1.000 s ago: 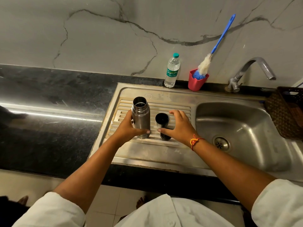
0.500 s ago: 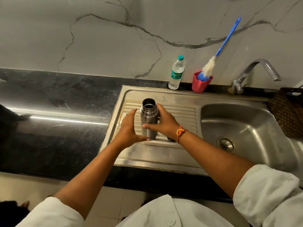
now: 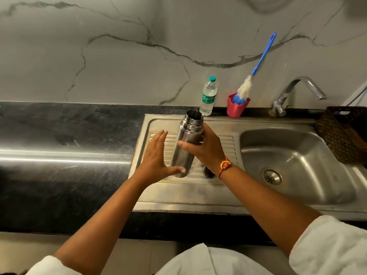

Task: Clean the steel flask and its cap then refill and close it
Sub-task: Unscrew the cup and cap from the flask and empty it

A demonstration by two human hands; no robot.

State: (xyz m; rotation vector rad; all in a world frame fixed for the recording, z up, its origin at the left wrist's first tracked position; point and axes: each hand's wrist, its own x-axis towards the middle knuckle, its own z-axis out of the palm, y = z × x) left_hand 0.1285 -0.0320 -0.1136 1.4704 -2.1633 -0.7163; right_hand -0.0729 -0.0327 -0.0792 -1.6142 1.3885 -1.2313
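The open steel flask [image 3: 187,141] is held up over the ribbed drainboard [image 3: 226,143], tilted slightly with its mouth toward the wall. My right hand [image 3: 204,147] grips it round the middle. My left hand [image 3: 156,157] is beside it with fingers straight, the thumb touching the flask's lower end. The dark cap [image 3: 207,172] stands on the drainboard, mostly hidden under my right wrist.
A plastic water bottle [image 3: 208,96] and a red cup holding a blue-handled bottle brush [image 3: 245,88] stand at the wall behind the drainboard. The sink basin [image 3: 294,155] with tap [image 3: 292,92] lies to the right, a woven basket [image 3: 341,132] beyond. Black counter [image 3: 69,135] lies left.
My right hand left the cap, took hold of the flask and lifted it off the drainboard. My left hand let go of the flask and spread its fingers.
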